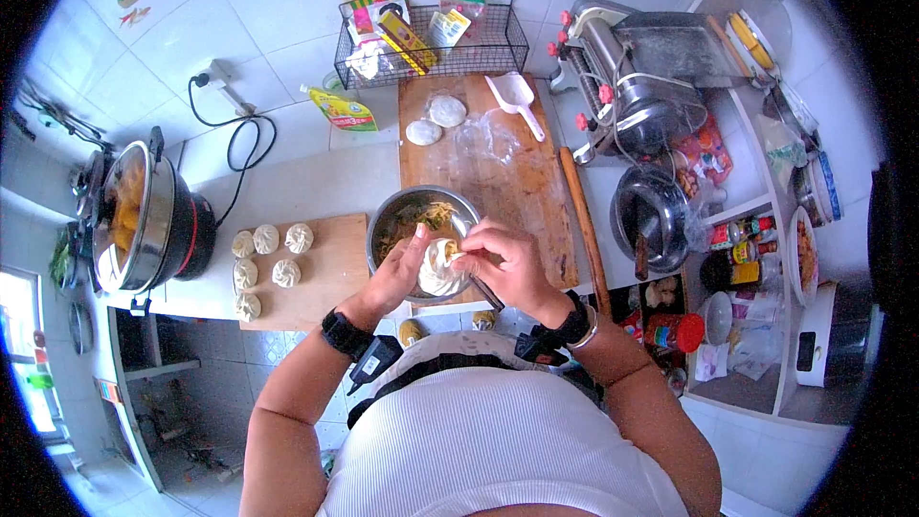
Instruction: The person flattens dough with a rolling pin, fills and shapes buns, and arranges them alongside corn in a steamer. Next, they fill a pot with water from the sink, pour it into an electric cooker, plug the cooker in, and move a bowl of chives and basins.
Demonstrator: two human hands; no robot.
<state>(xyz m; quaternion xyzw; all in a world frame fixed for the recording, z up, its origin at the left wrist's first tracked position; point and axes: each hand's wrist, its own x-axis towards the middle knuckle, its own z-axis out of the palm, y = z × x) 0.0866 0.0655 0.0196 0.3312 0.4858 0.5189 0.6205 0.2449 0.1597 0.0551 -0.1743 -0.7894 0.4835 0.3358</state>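
A partly pleated dough bun (pixel 438 275) rests in my left hand (pixel 394 273), with yellowish filling showing at its top. My right hand (pixel 510 263) pinches the dough's edge, fingers closed. Both hands are over the near side of a metal bowl (pixel 376 217) that holds a shredded filling (pixel 436 215). A metal utensil (pixel 460 226) leans in the bowl, partly hidden by my right hand. On the small wooden board (pixel 330 292) at the left sit several pleated buns (pixel 286 274). Two flat dough rounds (pixel 447 111) lie on the large floured board (pixel 536 191).
A rolling pin (pixel 584 230) lies along the large board's right edge, and a white scoop (pixel 517 103) at its far corner. Left stands a steamer pot (pixel 139 215) with a black cord. A dough machine (pixel 637 86) and dark bowl (pixel 651 220) are right; a wire basket (pixel 431 38) is behind.
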